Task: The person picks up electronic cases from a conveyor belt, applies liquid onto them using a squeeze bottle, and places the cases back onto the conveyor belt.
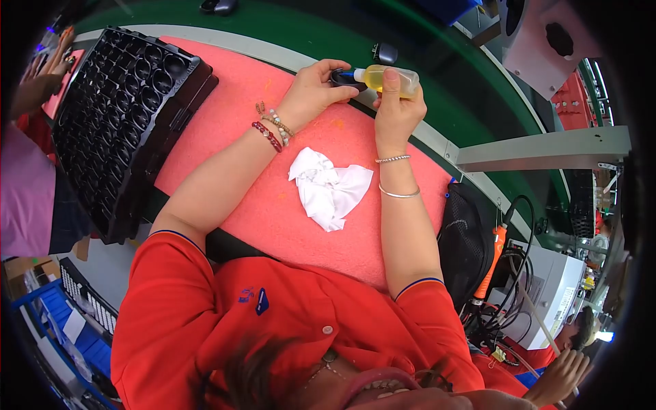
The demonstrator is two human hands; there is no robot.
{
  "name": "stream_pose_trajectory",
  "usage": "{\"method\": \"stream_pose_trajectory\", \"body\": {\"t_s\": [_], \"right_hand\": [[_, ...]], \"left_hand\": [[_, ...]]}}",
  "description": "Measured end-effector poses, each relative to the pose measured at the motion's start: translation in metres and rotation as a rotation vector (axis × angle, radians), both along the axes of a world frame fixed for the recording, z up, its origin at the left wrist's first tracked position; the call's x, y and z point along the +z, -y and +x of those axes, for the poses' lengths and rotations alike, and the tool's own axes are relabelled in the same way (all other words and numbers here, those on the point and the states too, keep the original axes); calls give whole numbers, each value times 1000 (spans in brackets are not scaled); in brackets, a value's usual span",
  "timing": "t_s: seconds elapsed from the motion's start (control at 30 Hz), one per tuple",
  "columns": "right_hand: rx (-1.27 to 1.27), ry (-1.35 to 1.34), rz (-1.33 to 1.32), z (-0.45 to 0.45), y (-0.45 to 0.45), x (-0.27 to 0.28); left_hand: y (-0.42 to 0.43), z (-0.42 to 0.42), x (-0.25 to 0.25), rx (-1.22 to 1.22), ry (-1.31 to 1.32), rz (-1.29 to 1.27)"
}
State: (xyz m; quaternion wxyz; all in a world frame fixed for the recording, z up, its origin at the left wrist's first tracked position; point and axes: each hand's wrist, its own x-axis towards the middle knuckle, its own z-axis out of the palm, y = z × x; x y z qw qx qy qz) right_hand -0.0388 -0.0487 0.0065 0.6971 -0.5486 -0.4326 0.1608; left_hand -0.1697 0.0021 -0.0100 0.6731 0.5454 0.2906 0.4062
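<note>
My left hand (318,90) is closed on a small black part (344,79) above the far edge of the pink mat (253,181). In my right hand (398,109) is a clear bottle (374,76) of yellow liquid, lying nearly level, with its blue-tipped nozzle pointing left against the black part. Fingers hide some of both things. A crumpled white cloth (328,188) lies on the mat between my forearms.
Stacked black trays (126,109) with round pockets stand at the left. Beyond the mat runs a green belt (287,31) carrying dark parts (385,53). A black pouch (466,229), an orange tool (493,256) and cables are at the right. Other people's hands show at both sides.
</note>
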Motion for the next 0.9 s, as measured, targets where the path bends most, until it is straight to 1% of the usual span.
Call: {"method": "stream_pose_trajectory", "body": {"t_s": [0.1, 0.33, 0.47, 0.67, 0.73, 0.9], "right_hand": [[-1, -1, -32, 0, 2, 2], [-12, 28, -17, 0, 0, -1], [-1, 1, -39, 0, 1, 3], [-50, -32, 2, 9, 2, 5], [-71, -90, 19, 14, 3, 11], [-113, -79, 7, 19, 3, 12]], "left_hand": [[-1, 0, -3, 7, -2, 5], [0, 1, -2, 10, 8, 6], [0, 1, -1, 12, 1, 3], [0, 1, -3, 28, 26, -5], [0, 0, -1, 29, -15, 9], [1, -1, 0, 4, -36, -6]]}}
